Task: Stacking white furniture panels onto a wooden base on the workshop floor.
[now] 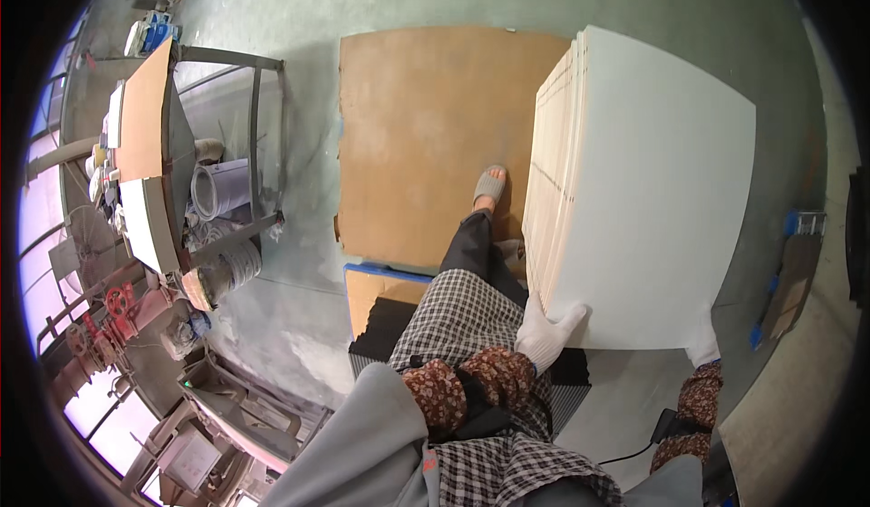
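Observation:
A thick stack of boards [666, 190] with a pale grey-white face and light wood-coloured edges stands tilted in front of me, right of the middle. My left hand [548, 330], in a white glove, grips its near left corner, the thumb over the face and the fingers along the layered edge. At the near right corner my right hand [704, 342], also gloved in white, holds the edge; most of its fingers are hidden behind the boards. A large brown cardboard sheet [426, 135] lies on the floor, with my sandalled foot [490, 185] on it.
To the left stands a metal frame table [263, 144] with boards on top and rolled material [220, 190] beneath. A blue-edged panel [362, 303] and black ribbed material [394, 326] lie by my legs. A dark board with blue ends [787, 280] is at the right.

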{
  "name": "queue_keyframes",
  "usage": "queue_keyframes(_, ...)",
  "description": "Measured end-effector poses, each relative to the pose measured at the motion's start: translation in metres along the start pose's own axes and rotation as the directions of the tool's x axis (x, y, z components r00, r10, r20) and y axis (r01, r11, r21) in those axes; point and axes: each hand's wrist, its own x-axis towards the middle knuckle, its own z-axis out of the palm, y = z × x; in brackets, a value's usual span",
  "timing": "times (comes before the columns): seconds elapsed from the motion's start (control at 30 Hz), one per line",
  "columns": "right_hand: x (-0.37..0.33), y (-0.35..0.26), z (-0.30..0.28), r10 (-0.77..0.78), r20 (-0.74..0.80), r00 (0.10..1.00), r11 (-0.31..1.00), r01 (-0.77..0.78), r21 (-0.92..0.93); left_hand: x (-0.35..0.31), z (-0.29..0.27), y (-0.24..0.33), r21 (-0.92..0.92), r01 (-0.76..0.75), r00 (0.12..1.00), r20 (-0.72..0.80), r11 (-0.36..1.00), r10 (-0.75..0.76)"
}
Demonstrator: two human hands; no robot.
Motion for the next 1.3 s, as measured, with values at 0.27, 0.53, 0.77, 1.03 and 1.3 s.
queue_keyframes(0.27, 0.015, -0.057, 0.018, 0.046, 0.026, 0.999, 0.974, -0.039, -0.224, 0.053, -0.022, 0.073, 0.148, -0.158, 0.983, -0.068, 0.976, 0.170)
queue_keyframes(0.53, 0.103, -0.176, 0.111, -0.225, 0.020, 0.974, 0.954, 0.224, -0.198, 0.172, -0.017, 0.241, 0.047, -0.452, 0.872, -0.185, 0.891, 0.452)
queue_keyframes(0.77, 0.142, -0.234, 0.117, -0.118, -0.173, 0.978, 0.976, 0.082, -0.202, 0.174, -0.014, 0.270, -0.151, -0.377, 0.926, -0.064, 0.914, 0.371)
queue_keyframes(1.03, 0.148, -0.229, 0.103, -0.107, -0.194, 0.975, 0.988, 0.082, -0.134, 0.175, -0.003, 0.274, 0.038, -0.339, 0.933, -0.117, 0.940, 0.341)
queue_keyframes(1.3, 0.151, -0.232, 0.111, -0.082, -0.158, 0.984, 0.994, 0.070, -0.082, 0.167, -0.014, 0.289, 0.051, -0.295, 0.948, -0.107, 0.954, 0.299)
